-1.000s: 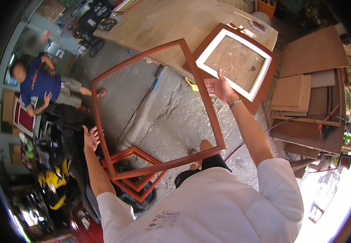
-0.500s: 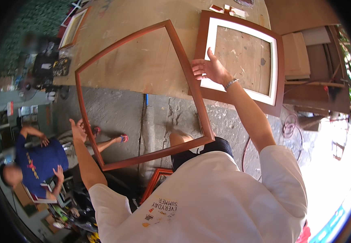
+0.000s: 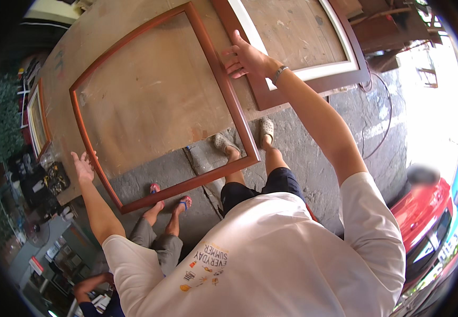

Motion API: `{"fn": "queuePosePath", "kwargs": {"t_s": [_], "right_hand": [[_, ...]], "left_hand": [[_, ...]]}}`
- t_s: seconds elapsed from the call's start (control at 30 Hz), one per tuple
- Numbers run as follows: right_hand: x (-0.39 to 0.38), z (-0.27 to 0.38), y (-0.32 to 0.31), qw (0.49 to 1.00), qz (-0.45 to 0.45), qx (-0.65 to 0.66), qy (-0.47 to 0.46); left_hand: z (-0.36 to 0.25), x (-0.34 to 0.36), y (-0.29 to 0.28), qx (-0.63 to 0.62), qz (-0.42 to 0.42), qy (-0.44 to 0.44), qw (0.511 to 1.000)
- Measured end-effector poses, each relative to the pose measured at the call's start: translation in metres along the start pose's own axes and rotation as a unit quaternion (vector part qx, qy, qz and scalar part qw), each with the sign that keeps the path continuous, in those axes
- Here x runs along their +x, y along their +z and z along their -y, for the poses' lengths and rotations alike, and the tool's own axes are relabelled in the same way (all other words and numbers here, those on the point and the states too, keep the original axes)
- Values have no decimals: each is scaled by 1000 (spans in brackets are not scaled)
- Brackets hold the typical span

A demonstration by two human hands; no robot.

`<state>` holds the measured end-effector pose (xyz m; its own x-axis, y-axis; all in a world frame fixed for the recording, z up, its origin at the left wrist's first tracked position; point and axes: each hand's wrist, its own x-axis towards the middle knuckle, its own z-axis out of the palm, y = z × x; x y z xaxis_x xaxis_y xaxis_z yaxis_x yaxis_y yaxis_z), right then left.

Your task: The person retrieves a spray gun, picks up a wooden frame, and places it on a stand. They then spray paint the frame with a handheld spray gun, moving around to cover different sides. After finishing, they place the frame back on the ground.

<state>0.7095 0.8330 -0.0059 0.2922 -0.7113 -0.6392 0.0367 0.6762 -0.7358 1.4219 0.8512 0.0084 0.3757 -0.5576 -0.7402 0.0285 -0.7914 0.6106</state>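
Observation:
A large, empty reddish-brown wooden picture frame [image 3: 191, 185] is held between my two hands, tilted above the edge of a worktable, with its lower part over the floor. My left hand [image 3: 83, 166] supports its left rail, fingers spread and some fingertips behind the wood. Against the right rail rests my right hand [image 3: 246, 58], thumb raised and fingers reaching to the rail. A second brown frame with a white inner border [image 3: 313, 72] lies on the table to the right, partly behind my right wrist.
The brown worktable [image 3: 150, 100] spreads ahead. A smaller frame [image 3: 38, 120] lies at its left, near a dark tray of small parts [image 3: 54, 179]. Another person's legs [image 3: 160, 240] stand at lower left. A hose [image 3: 390, 113] curves over the concrete floor; a red car [image 3: 424, 208] stands outside at right.
The frame and both hands have shifted up and left in view. More of the frame now overlaps the tabletop. My view has turned, bringing my shoes and the red car into sight.

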Motion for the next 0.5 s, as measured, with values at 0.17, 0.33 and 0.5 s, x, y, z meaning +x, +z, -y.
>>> {"fn": "queuePosePath", "kwargs": {"t_s": [0.17,0.33,0.5], "right_hand": [[2,-1,10,999,-37,-35,-1],[8,7,22,998,-49,-42,-2],[7,9,21,995,-72,-72,-9]], "left_hand": [[-10,31,17,51,1,-29,998],[-8,50,7,53,-41,-29,997],[-3,55,25,58,-32,-10,998]]}}
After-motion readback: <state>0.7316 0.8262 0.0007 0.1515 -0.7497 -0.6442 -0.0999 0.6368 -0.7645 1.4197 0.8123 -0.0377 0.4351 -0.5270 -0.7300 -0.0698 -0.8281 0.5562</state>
